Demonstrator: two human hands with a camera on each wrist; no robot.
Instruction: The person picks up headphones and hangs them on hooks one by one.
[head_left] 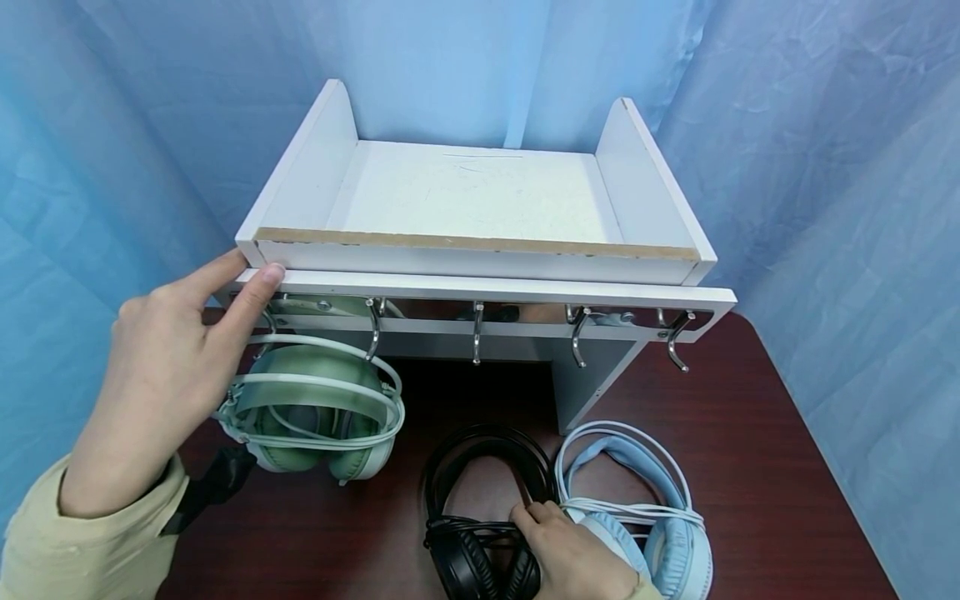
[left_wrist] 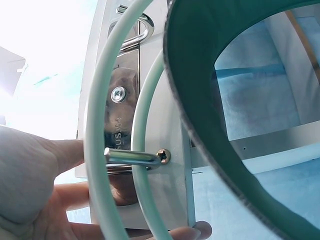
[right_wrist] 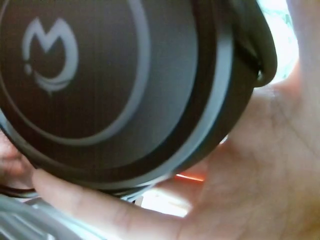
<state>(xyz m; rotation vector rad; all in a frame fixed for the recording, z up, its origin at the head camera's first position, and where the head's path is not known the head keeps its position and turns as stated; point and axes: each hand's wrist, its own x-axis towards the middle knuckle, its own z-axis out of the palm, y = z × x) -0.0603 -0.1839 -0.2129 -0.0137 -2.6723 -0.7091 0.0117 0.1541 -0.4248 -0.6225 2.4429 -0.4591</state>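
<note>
My left hand [head_left: 168, 342] grips the left end of the white shelf [head_left: 480, 258], its thumb over the front edge. Green headphones [head_left: 322, 408] hang just beside it from the leftmost hooks; the left wrist view shows their pale bands [left_wrist: 97, 125] passing over a metal hook [left_wrist: 132, 157]. Down on the table, my right hand [head_left: 573, 550] holds the black headphones [head_left: 487, 508] by their right side. In the right wrist view its fingers curl round a black ear cup [right_wrist: 100, 75] with a light logo. Light blue headphones [head_left: 675, 542] lie right next to this hand, partly behind it.
Several metal hooks, such as the middle hook [head_left: 477, 333], jut from the shelf's front rail with nothing hung on them. The shelf stands on a dark reddish table [head_left: 772, 500]. Blue curtains [head_left: 487, 67] close off the back and sides.
</note>
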